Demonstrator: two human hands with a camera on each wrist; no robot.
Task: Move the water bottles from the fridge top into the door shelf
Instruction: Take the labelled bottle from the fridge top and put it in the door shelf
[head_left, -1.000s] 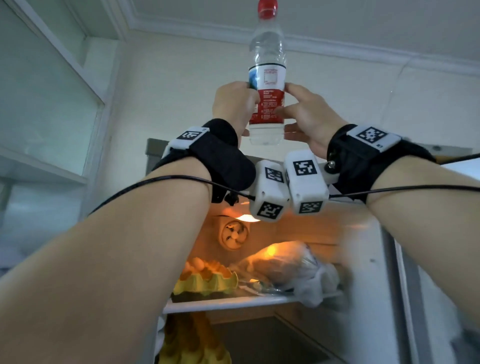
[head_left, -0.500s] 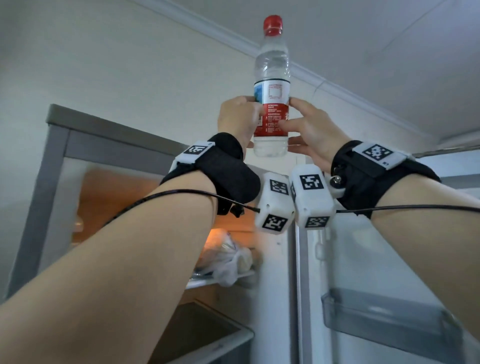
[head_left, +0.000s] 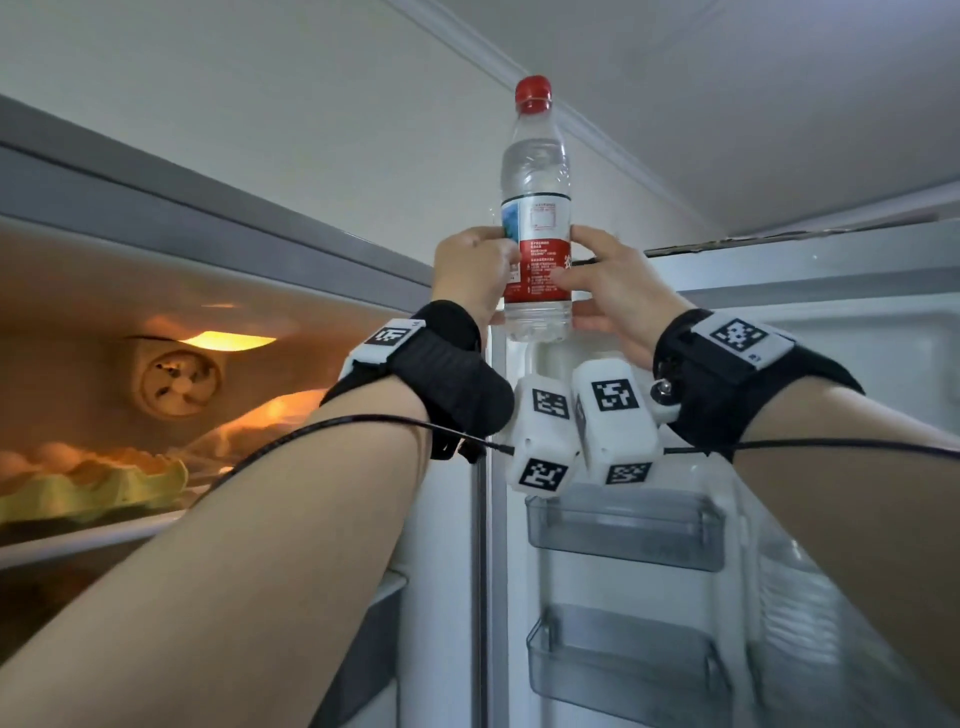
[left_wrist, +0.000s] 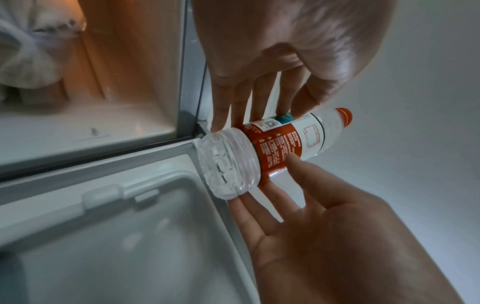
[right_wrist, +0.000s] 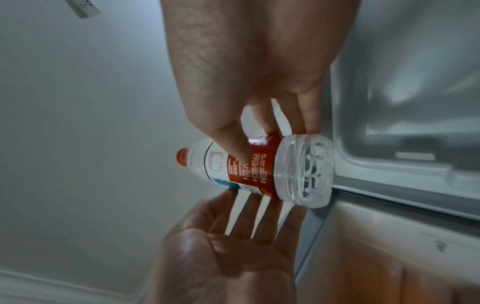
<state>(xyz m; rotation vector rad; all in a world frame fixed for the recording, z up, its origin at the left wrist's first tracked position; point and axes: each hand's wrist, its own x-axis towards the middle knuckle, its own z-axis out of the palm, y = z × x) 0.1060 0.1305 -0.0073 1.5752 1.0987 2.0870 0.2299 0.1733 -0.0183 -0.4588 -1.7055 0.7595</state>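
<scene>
I see a pale wall (head_left: 311, 78) that meets a white ceiling (head_left: 753, 78) at a moulding (head_left: 597, 140). A white socket strip (right_wrist: 83, 7) is fixed on the wall. Warm orange light comes from a lamp (head_left: 226, 340), with a round fan (head_left: 179, 384) just under it.

The clear ribbed plastic water bottle (head_left: 536, 218) has a glossy red-and-white label; the translucent grey plastic door shelf (head_left: 623, 530) looks smooth; black cloth wrist straps (head_left: 452, 374) look matt.
</scene>
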